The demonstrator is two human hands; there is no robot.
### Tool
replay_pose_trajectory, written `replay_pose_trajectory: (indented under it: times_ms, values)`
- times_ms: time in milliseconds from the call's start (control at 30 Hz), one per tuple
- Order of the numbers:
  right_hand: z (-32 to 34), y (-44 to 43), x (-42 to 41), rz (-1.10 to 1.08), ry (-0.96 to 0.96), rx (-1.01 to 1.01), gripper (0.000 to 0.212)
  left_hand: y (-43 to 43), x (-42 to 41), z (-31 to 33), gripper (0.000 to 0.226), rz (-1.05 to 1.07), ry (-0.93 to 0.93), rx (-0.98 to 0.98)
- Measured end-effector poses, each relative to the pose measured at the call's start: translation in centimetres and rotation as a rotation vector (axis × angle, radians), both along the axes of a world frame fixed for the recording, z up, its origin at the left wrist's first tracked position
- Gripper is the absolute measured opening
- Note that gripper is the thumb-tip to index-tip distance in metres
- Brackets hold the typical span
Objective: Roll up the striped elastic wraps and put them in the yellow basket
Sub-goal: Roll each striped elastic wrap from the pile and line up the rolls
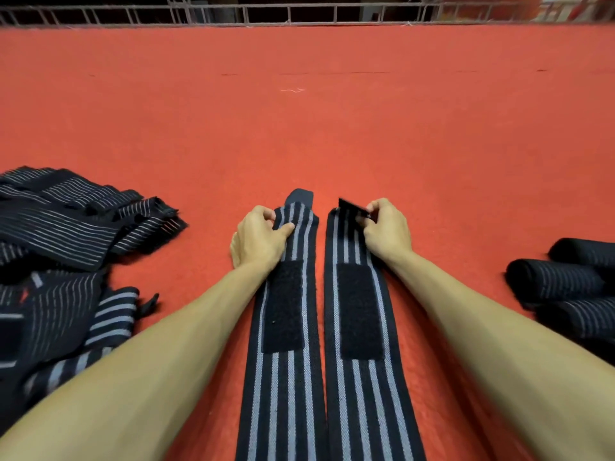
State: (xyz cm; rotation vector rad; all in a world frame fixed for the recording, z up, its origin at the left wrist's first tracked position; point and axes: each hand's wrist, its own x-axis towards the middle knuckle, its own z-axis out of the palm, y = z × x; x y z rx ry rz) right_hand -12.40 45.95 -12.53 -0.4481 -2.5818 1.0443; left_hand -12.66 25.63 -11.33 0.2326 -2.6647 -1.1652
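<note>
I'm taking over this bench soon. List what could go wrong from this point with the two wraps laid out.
1. Both hands start a roll at once: the left hand on the left wrap, the right hand on the right wrap. Each roll may turn out loose or crooked.
2. The wraps lie nearly touching, so their hook-and-loop patches might snag the neighbour.
3. No yellow basket is in view; the finished rolls could pile up.

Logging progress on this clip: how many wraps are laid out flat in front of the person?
2. The left wrap lies under the left hand; the right wrap lies beside it, under the right hand. Their near ends are out of frame.
</note>
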Motion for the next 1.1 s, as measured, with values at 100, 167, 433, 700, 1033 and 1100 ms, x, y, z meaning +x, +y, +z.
replay_pose_trajectory:
  times_ms: [100, 167, 433, 700, 1033, 1100]
  values:
    - [0.9, 0.2, 1.2, -0.001, 0.167, -0.272, 0.014, 0.0, 0.3, -0.5, 0.028, -0.201, 0.146, 0.107]
    - [1.6, 0.7, 1.7, -0.013, 0.202, -0.370, 0.014, 0.0, 0.8, -0.5, 0.034, -0.224, 0.168, 0.163]
    - [6.8, -0.7, 3.2, 0.271, 0.061, -0.526, 0.014, -1.9, 0.9, 2.0, 0.042, -0.247, -0.046, 0.160]
    - [12.6, -4.4, 2.9, 0.405, -0.006, -0.793, 0.016, -0.9, 3.8, 8.2, 0.012, -0.570, -0.044, 0.727]
    - [12.4, -6.1, 2.2, 0.382, -0.084, -0.607, 0.005, -2.8, 3.3, 9.4, 0.011, -0.398, -0.184, 0.732]
    - [9.9, -6.4, 1.7, 0.365, -0.148, -0.426, 0.013, -3.7, 2.6, 6.5, 0.008, -0.350, -0.207, 0.532]
